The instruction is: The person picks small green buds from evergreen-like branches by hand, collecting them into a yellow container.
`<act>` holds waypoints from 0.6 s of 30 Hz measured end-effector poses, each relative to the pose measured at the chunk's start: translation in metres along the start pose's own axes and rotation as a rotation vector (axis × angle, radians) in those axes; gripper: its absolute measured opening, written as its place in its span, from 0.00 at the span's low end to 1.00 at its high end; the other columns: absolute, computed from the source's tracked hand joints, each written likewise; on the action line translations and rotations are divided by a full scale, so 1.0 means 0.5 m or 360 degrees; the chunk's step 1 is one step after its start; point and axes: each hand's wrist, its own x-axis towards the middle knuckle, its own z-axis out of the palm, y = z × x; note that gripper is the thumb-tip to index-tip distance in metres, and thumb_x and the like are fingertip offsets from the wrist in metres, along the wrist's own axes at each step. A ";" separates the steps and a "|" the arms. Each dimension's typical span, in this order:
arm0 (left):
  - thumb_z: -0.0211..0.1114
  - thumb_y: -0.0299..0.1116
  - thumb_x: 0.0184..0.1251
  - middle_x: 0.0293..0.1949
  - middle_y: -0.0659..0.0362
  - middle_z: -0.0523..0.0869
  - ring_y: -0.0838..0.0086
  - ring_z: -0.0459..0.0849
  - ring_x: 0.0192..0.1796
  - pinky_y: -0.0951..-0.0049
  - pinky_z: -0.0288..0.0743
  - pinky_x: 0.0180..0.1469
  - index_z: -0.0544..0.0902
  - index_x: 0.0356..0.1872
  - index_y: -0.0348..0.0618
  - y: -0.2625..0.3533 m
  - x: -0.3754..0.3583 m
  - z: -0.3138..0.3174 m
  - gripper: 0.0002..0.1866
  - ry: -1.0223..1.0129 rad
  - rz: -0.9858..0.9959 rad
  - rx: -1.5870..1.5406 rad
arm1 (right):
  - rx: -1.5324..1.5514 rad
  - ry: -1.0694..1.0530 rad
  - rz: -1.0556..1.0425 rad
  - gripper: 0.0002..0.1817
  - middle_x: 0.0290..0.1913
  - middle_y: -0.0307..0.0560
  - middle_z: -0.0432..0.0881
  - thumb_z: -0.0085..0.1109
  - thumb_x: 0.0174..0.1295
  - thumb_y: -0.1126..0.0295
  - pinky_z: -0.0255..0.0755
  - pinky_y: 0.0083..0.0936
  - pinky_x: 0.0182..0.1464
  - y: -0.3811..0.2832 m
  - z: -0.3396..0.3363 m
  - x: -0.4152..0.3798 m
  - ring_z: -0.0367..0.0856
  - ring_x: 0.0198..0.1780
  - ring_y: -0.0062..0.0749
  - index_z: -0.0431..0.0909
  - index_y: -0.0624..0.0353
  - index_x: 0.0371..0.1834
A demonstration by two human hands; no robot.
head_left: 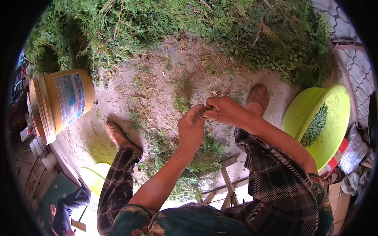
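Note:
My left hand [191, 128] and my right hand [225, 108] meet in front of me, with thumbs and fingers pinched close together. A slightly blurred green evergreen sprig [182, 94] extends away from the fingertips of my left hand. My right fingers are closed at the same spot, and whatever lies between them is too small and hidden to make out. To the right of my right arm, a tilted lime-green basin [341, 106] holds many small green, berry-like cones [316, 126].
Cut evergreen branches [165, 21] are heaped across the far side. Clippings [169, 149] litter the ground between my feet. A yellow-brown bucket [87, 92] lies at left, and another lime-green basin [94, 175] is beside my leg. A person's dark-clothed leg [69, 210] shows at lower left.

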 end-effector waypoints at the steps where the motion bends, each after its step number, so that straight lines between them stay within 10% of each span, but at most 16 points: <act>1: 0.50 0.18 0.61 0.46 0.51 0.82 0.72 0.81 0.47 0.75 0.73 0.53 0.75 0.52 0.31 -0.003 0.001 0.003 0.18 -0.0008 -0.0003 -0.0039 | 0.0000 -0.0002 0.0007 0.12 0.24 0.55 0.77 0.61 0.54 0.64 0.69 0.35 0.29 0.004 -0.001 -0.002 0.77 0.25 0.44 0.74 0.63 0.29; 9: 0.53 0.19 0.62 0.40 0.58 0.83 0.78 0.81 0.40 0.79 0.76 0.41 0.77 0.49 0.36 -0.046 -0.006 0.007 0.14 -0.0087 0.0305 0.0591 | 0.0093 -0.0047 -0.0046 0.07 0.24 0.51 0.78 0.54 0.52 0.68 0.72 0.33 0.30 -0.017 -0.007 -0.021 0.78 0.24 0.39 0.76 0.61 0.27; 12: 0.56 0.24 0.64 0.32 0.58 0.83 0.77 0.82 0.31 0.77 0.76 0.32 0.79 0.44 0.36 -0.061 0.012 -0.042 0.10 0.0044 -0.0063 0.0486 | 0.0606 0.0270 -0.0099 0.04 0.24 0.40 0.77 0.52 0.59 0.72 0.68 0.20 0.22 0.025 -0.014 -0.018 0.70 0.19 0.20 0.75 0.59 0.32; 18: 0.53 0.26 0.66 0.39 0.51 0.84 0.73 0.84 0.32 0.75 0.80 0.29 0.77 0.47 0.36 0.005 0.084 -0.217 0.11 0.0318 -0.0500 0.0135 | 0.1753 0.0494 0.0152 0.09 0.34 0.46 0.78 0.49 0.62 0.67 0.71 0.20 0.23 0.059 -0.061 -0.052 0.76 0.27 0.22 0.71 0.62 0.38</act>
